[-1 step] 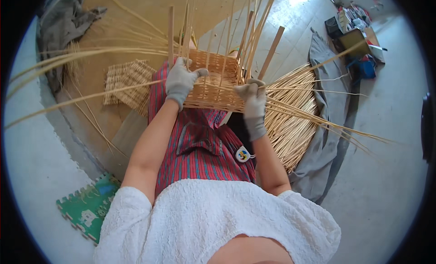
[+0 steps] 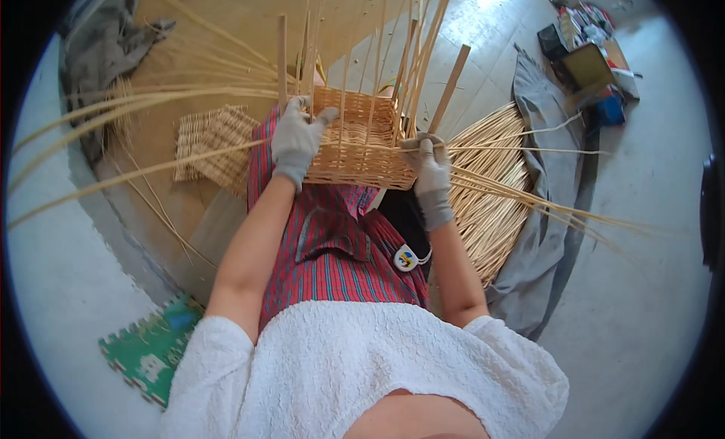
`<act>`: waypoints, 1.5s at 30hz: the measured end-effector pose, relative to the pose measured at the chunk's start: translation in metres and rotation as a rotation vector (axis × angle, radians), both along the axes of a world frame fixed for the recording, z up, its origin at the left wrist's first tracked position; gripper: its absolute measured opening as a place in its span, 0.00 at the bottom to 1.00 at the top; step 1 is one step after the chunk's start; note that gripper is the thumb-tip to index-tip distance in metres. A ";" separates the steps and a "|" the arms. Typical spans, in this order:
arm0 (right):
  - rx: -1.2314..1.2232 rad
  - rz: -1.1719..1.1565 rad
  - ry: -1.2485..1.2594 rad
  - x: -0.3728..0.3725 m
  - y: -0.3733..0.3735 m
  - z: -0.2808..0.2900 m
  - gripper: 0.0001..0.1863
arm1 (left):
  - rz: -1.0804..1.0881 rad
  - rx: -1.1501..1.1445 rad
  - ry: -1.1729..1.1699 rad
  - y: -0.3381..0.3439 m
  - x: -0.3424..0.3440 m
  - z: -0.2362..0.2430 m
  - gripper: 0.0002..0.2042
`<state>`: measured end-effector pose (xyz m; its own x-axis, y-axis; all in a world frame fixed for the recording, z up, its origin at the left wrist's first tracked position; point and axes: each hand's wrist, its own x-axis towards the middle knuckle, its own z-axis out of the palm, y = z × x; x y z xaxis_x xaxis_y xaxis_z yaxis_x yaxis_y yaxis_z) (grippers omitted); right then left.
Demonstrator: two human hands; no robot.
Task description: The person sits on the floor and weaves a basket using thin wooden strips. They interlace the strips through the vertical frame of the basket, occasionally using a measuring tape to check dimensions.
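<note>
A partly woven rectangular wicker basket (image 2: 355, 165) rests on my lap, its upright strands and flat wooden stakes rising from the sides. My left hand (image 2: 297, 140), in a grey-white glove, grips the basket's left side beside a wooden stake (image 2: 283, 57), thumb reaching over the edge. At the right front corner my right hand (image 2: 432, 171), gloved too, closes on a wicker strand (image 2: 521, 149) at the rim, thumb pressed on top. Another wooden stake (image 2: 451, 88) slants up behind it. Long loose strands (image 2: 151, 99) fan out from both sides of the basket.
On the right lies a pile of cut wicker rods (image 2: 491, 205) on grey cloth (image 2: 540, 235). Woven wicker panels (image 2: 219, 144) lie to the left. A green foam mat (image 2: 155, 348) is at lower left. Boxes and small items (image 2: 589, 57) stand at far right.
My right hand has shifted slightly right and down along the rim at the corner. A long strand that slanted to the upper right has swung or blurred away. My left hand keeps its place.
</note>
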<state>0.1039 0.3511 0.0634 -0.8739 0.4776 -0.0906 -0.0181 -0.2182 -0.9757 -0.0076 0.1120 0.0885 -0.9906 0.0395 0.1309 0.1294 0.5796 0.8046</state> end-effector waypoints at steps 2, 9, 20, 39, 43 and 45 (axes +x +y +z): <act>0.099 -0.182 0.076 0.011 0.013 0.010 0.08 | 0.011 0.227 0.407 0.001 0.006 0.011 0.19; 0.475 0.008 -0.114 -0.032 0.006 0.065 0.19 | -0.465 0.177 -0.671 0.062 0.018 -0.027 0.14; 0.168 -0.307 -0.132 0.018 0.013 0.030 0.20 | -0.243 0.351 -0.825 0.083 0.006 -0.033 0.11; 0.994 1.054 0.799 0.004 -0.243 0.051 0.20 | -0.314 1.385 -0.441 -0.132 0.002 -0.100 0.32; 1.151 1.163 0.538 0.028 -0.238 0.046 0.19 | 0.080 1.356 -0.421 -0.067 -0.009 -0.042 0.38; 1.146 1.163 0.491 0.035 -0.207 0.053 0.18 | -0.168 1.167 -0.520 -0.075 -0.031 -0.066 0.41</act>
<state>0.1392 0.1443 0.1163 -0.6218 -0.7613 0.1838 -0.6928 0.4251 -0.5825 -0.0385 0.0374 0.0223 -0.9295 0.2918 -0.2256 -0.3479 -0.4899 0.7994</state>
